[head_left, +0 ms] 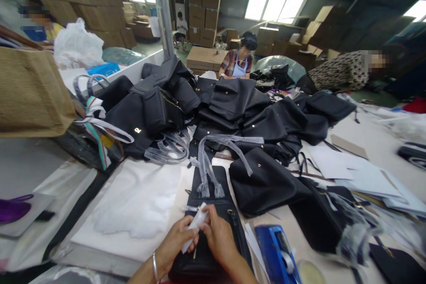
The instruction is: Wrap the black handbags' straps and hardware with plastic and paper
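Observation:
A black handbag (210,195) lies flat on the table in front of me, its handles wrapped in clear plastic (208,173). Over its lower part my left hand (175,242) and my right hand (219,237) meet. Both pinch a small white piece of paper or film (195,226) between thumb and fingers. A silver bangle (155,266) sits on my left wrist. The bottom of the bag is hidden under my hands.
A heap of black bags (233,111) fills the table's middle. White wrapping sheets (140,199) lie left, a blue tape dispenser (278,250) right, white papers (359,173) far right. A woven bag (29,93) stands left. Other people sit behind the pile.

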Demonstrator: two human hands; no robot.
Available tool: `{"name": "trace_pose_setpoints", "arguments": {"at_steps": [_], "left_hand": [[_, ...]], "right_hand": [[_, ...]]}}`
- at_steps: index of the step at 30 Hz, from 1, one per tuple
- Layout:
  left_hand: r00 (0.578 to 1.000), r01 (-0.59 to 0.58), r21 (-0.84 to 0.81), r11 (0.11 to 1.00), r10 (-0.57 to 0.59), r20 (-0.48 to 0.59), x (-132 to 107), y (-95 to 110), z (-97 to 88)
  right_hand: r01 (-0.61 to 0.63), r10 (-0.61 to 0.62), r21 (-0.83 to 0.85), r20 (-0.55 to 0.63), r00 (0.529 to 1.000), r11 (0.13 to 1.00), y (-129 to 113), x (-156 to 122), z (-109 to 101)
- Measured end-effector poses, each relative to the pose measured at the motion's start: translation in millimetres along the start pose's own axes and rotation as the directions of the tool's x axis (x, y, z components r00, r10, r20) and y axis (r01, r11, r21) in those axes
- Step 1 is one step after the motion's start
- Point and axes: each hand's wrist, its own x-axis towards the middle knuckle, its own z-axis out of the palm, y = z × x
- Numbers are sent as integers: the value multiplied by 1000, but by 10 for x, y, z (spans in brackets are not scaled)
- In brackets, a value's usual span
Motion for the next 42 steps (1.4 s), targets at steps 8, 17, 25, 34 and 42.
{"name": "trace_pose_setpoints", "arguments": {"at_steps": [8,17,25,34,42], "left_hand": [[996,80,-237,968,-68,58,16,124,-57],[975,203,-459,865,-136,175,43,95,-210],[988,147,-430,891,-112,105,-9,127,-156],[999,-24,-93,995,27,30,-61,97,21],[995,46,-26,999,-43,95,-41,49,-29]], "right_hand": [[-111,127,270,-42,991,956,56,103,161],[-223,238,464,28,971,857,255,255,389],[-199,183,489,80,980,849,346,251,202],[-132,150,513,7,989,848,9,130,388],[-145,145,498,39,989,855,8,112,421]]}}
